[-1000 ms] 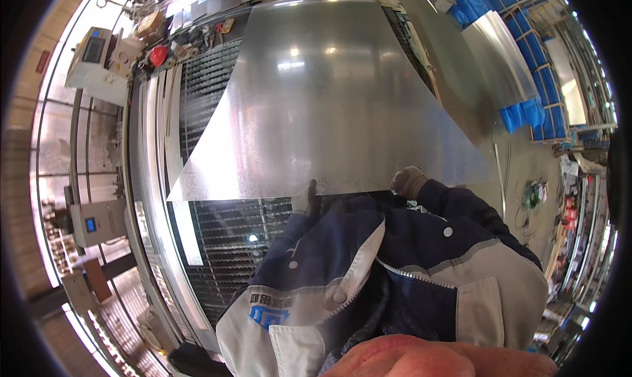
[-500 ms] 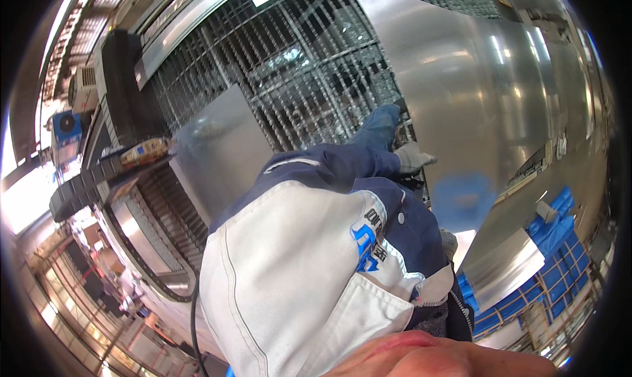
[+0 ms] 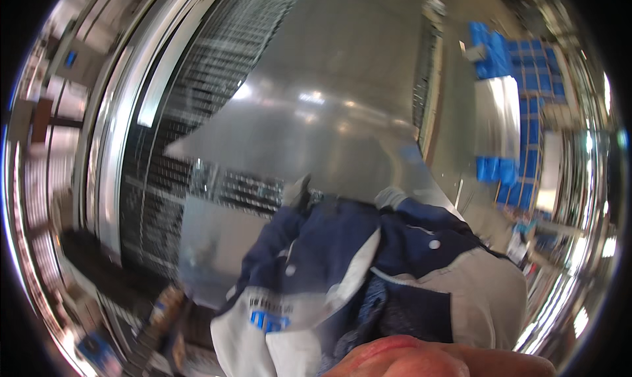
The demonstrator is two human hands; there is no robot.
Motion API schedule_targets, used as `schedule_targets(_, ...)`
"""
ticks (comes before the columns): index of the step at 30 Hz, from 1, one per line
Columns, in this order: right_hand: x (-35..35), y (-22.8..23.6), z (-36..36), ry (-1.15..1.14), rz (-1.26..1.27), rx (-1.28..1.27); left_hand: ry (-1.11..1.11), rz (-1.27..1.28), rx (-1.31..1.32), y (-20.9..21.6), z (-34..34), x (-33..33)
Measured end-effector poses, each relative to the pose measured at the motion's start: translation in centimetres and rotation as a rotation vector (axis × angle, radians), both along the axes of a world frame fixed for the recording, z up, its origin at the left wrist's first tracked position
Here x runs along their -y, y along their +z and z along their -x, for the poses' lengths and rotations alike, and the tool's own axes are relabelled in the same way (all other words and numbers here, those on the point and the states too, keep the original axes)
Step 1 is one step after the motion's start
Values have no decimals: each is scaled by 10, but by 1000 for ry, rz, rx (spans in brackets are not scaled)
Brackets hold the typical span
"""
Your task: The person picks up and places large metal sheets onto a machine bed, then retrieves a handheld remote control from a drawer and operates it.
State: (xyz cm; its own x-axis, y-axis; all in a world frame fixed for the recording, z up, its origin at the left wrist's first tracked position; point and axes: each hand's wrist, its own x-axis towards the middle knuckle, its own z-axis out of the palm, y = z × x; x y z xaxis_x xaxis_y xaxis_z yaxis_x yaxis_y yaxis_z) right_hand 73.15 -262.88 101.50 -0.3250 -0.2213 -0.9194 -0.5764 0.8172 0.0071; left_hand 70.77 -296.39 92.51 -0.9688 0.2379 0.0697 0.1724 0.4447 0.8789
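Note:
A large bare metal sheet [image 3: 329, 107] lies across a slatted metal bed in front of me, its pointed corner reaching to the left. Both hands are at its near edge in grey work gloves. My left hand [image 3: 296, 191] is closed at that edge, above the slats, though motion blurs its fingers. Farther right, close to my body, my right hand [image 3: 390, 197] is closed over the same edge. The undersides of both grips are hidden. A smaller metal sheet [image 3: 214, 245] rests on the slats at my left, apart from both hands.
The slatted bed [image 3: 158, 193] runs along the left, bordered by a pale machine rail [image 3: 108, 147]. A black cable chain [image 3: 108, 265] lies at lower left. Beyond the bed at right, another shiny sheet [image 3: 497, 117] lies on a blue-covered stack with a grid frame [image 3: 530, 140].
My view and body have swung round to the right, bringing the large sheet to the middle. My right hand, mostly hidden before, now shows at the sheet's near edge.

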Motion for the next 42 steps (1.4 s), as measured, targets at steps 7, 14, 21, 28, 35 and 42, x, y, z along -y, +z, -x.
schedule_targets(7,70,-1,-129,-173,317,-86,66,-358,936,22,-92,79)
schedule_targets(14,109,-54,-277,-352,399,-251,291,-182,1051,71,-198,91)
schedule_targets(21,144,-69,-392,-378,487,-774,267,-61,947,71,-273,113)
schedule_targets(28,182,-88,-480,-455,544,-918,227,-4,993,62,-347,143)
schedule_targets(35,246,-70,-522,-837,174,-545,171,37,1027,28,-389,183)
schedule_targets(42,315,-92,-579,-1223,86,-790,85,42,1125,-20,-414,237)
